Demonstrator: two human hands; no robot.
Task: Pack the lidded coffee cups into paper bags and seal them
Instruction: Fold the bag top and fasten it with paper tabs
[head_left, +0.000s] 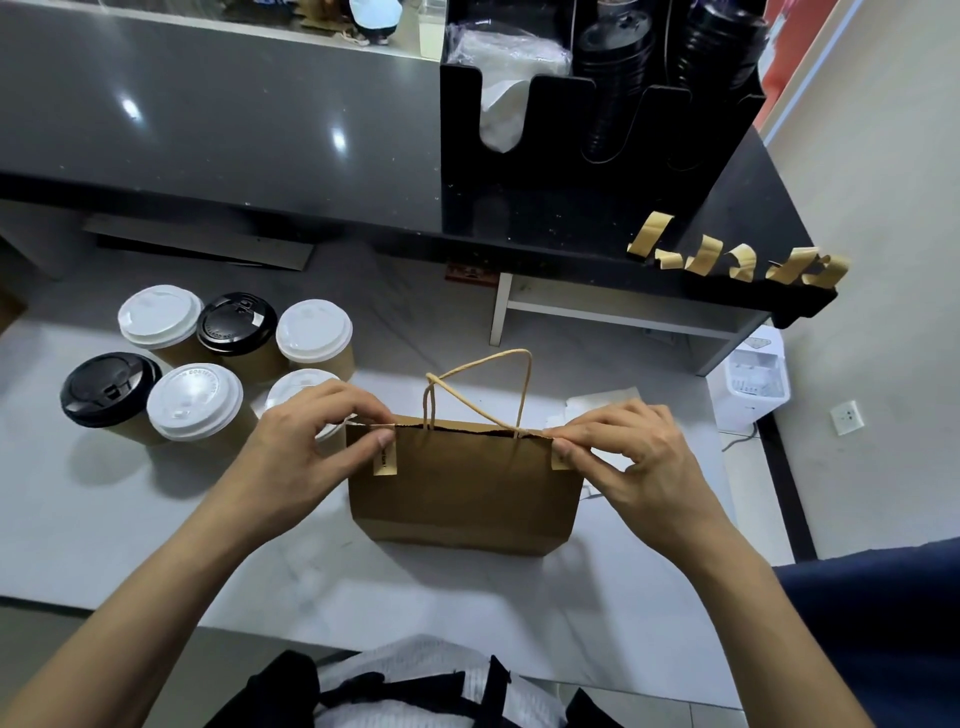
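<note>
A brown paper bag (465, 493) with twine handles stands upright on the white table (156, 519), its top edges pressed together. My left hand (306, 447) pinches the bag's top left corner, thumb on a tan tape strip (385, 460) folded over the rim. At the top right corner, my right hand (631, 457) pinches a second tape strip (560, 460). Several lidded coffee cups (195, 410), some with white lids and some with black, stand in a cluster left of the bag. What is inside the bag is hidden.
Several cut tan tape strips (737, 260) hang from the edge of the dark counter (234, 130) at the right. A black organiser (597, 104) with stacked lids and bags stands on that counter. White papers (602, 410) lie behind my right hand.
</note>
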